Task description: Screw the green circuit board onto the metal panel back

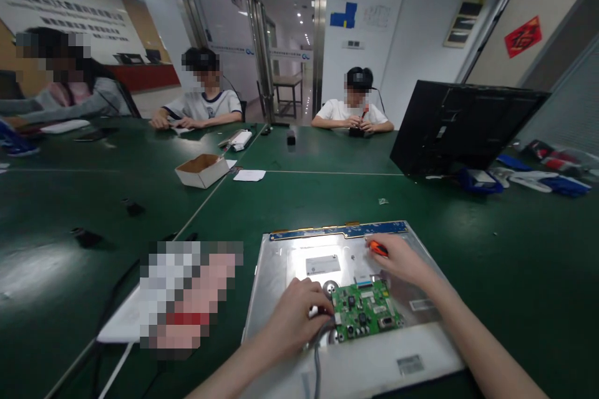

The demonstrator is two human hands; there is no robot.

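A flat metal-backed display panel point(290, 255) lies on the table in front of me, with a blue circuit strip point(327, 232) along its far edge. On its back sits a green circuit board point(365, 308). My left hand point(299, 312) is at the board's left edge, fingers closed around the end of a grey cable point(317, 355); the exact grip is partly hidden. Closed over the panel's far right part, my right hand point(397, 259) holds a screwdriver with an orange and black handle point(378, 248). The screwdriver's tip cannot be made out.
A large black monitor casing point(463, 124) stands at the right, beside blue and white items point(538, 181). Left of the panel lie blurred papers point(121, 318) and cables. A white box point(202, 173) sits farther back. Several people sit across the green table point(318, 193).
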